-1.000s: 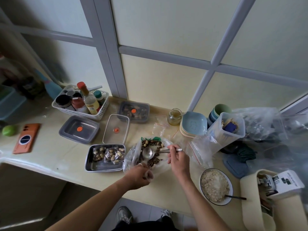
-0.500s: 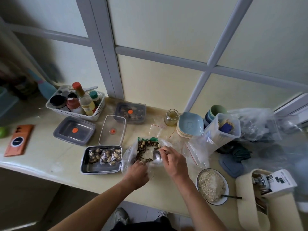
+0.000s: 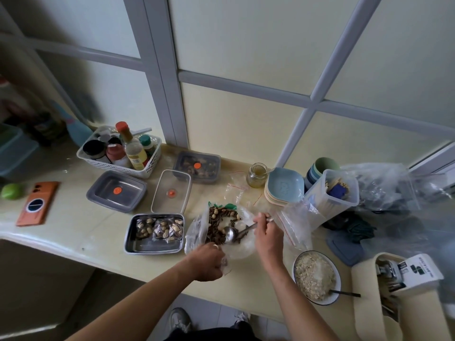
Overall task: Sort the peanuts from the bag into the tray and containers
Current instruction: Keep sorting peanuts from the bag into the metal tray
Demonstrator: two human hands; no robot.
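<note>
Closest to me, my left hand [image 3: 209, 263] is gripping the near edge of the clear bag [image 3: 242, 249]. Its fingers are curling round the plastic and holding the mouth open on the tabletop [image 3: 98, 232]. Off to the right, near the front edge, a bowl [image 3: 331, 298] of oats is sitting with a dark handle sticking out of it.

A little farther out, my right hand [image 3: 268, 233] is pinching the handle of a metal spoon [image 3: 232, 234]. The spoon's bowl is lying inside the bag, in among dark pieces mixed with pale peanuts [image 3: 215, 212]. The bag is lying between my two hands, and most of the mix is gathering at its far end.

Just left of the bag, the steel tray [image 3: 152, 245] is holding small clear packets [image 3: 160, 227] of the same mix along its far side.

Beyond the tray, a clear container [image 3: 171, 190] and a grey container [image 3: 128, 193] are lying side by side, each showing an orange sticker. A lidded container [image 3: 197, 166] with dark contents is sitting behind them. Farthest back, a white basket [image 3: 103, 164] of bottles is standing at the left. A small jar [image 3: 256, 174] and a stack of plates [image 3: 283, 188] are standing to the right.
</note>
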